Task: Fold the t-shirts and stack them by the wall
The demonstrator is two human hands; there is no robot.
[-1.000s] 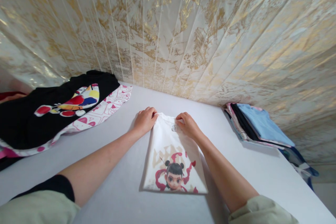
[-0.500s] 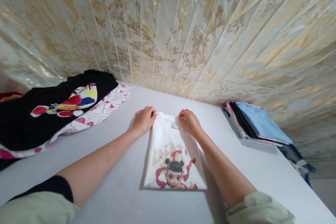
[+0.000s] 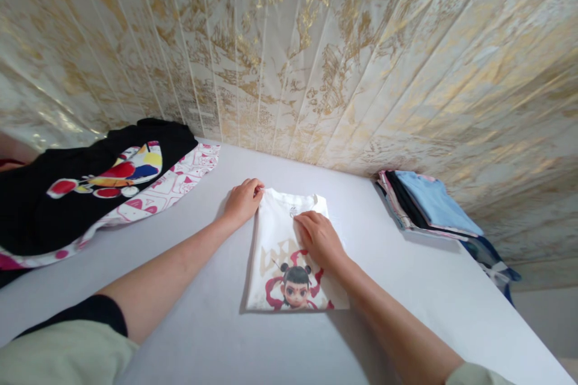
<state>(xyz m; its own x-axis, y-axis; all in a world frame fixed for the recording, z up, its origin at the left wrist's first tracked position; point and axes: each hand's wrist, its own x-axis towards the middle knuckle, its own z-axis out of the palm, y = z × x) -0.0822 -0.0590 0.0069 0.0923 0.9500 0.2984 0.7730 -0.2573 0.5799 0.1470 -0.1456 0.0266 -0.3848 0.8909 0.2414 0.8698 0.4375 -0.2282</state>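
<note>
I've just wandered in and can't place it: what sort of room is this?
Likely a home or small workroom used for folding clothes: a white table against a gold-veined wall, a folded white T-shirt on it, a neat stack of folded shirts at right, loose garments heaped at left.

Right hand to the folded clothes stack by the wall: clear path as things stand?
Probably yes. The right hand lies open on the white printed T-shirt, holding nothing, and only bare table lies between it and the folded clothes stack. Arm's stretch unconfirmed.
</note>
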